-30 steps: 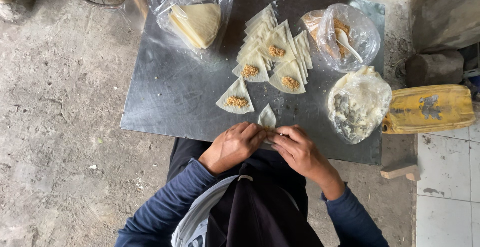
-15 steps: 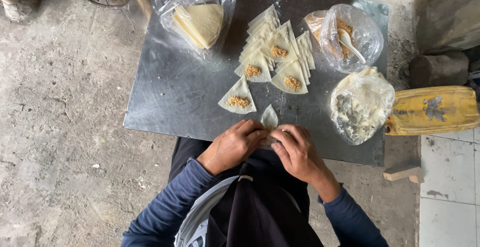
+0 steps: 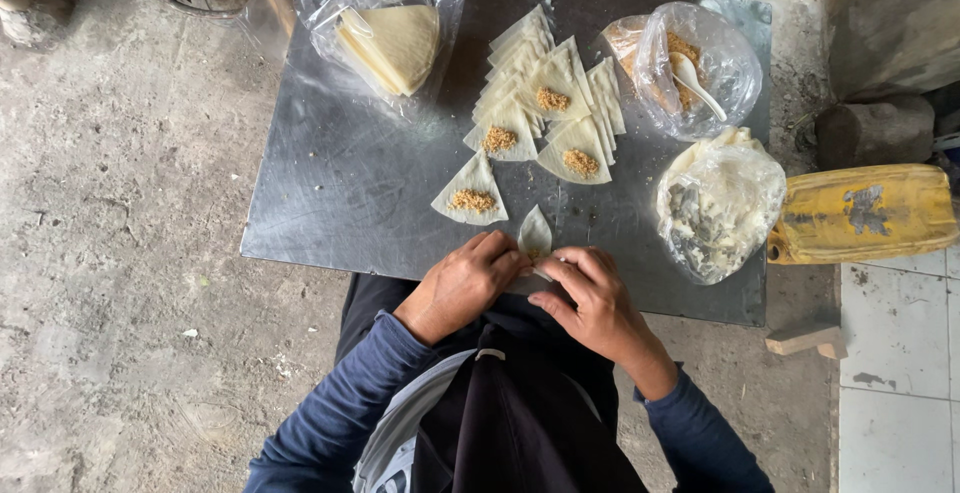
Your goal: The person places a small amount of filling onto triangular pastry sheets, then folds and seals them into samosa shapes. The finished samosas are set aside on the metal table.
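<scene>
Step in hand: folding filled wrapper (image 3: 536, 236) at near edge of metal surface (image 3: 330, 173), 6 o'clock from laid-out row. Left hand (image 3: 462, 283) and right hand (image 3: 590, 298) meet, fingertips of both pinched on wrapper's lower part; its pointed tip stands free above. Filling inside hidden.

At 12 o'clock: triangular wrappers with crumb filling (image 3: 540, 103). At 11: bag of plain wrappers (image 3: 390, 38). At 1: filling bag with white spoon (image 3: 695, 83).

Next move likely calls for firm fold, even pressure, no tearing.
</scene>
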